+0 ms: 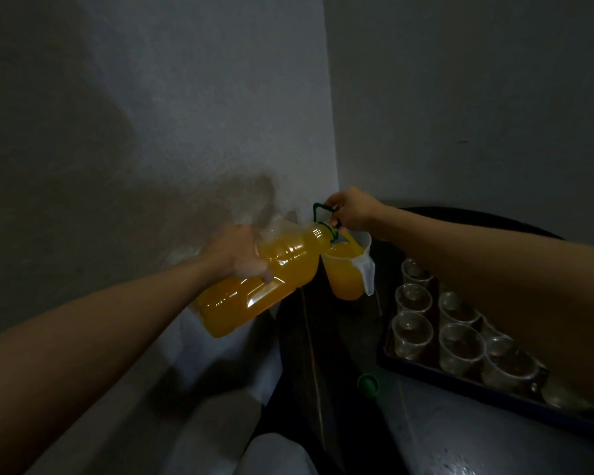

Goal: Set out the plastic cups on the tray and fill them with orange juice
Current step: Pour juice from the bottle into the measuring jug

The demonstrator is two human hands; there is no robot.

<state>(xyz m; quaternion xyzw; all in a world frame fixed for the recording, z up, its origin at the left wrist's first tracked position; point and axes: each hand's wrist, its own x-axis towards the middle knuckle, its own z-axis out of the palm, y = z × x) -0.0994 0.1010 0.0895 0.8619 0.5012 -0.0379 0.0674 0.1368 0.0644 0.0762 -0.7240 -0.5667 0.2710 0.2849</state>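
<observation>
Nearest to me, a green cap (368, 385) lies loose on the dark round table (460, 440), just off the tray's near-left corner. The dark tray (443, 380) sits on the table to the right. The plastic cups (460, 349) stand upright on it in close rows, and those I can see look clear and empty. The right forearm crosses above the tray and hides its far side, so I cannot count them.

Further out, the left hand (235, 255) grips the body of a large juice bottle (254, 293), fingers curled under it. The bottle is tilted well over, neck to the right and base low to the left, about half full of orange juice.

The right hand (352, 209) grips the green handle (319, 209) at the bottle's neck. The neck rests over the rim of a translucent jug (347, 275), which stands on the table's far-left edge, well short of the tray. Juice runs into the jug, which is largely full.

Behind, two plain walls (186, 114) meet in a corner.
</observation>
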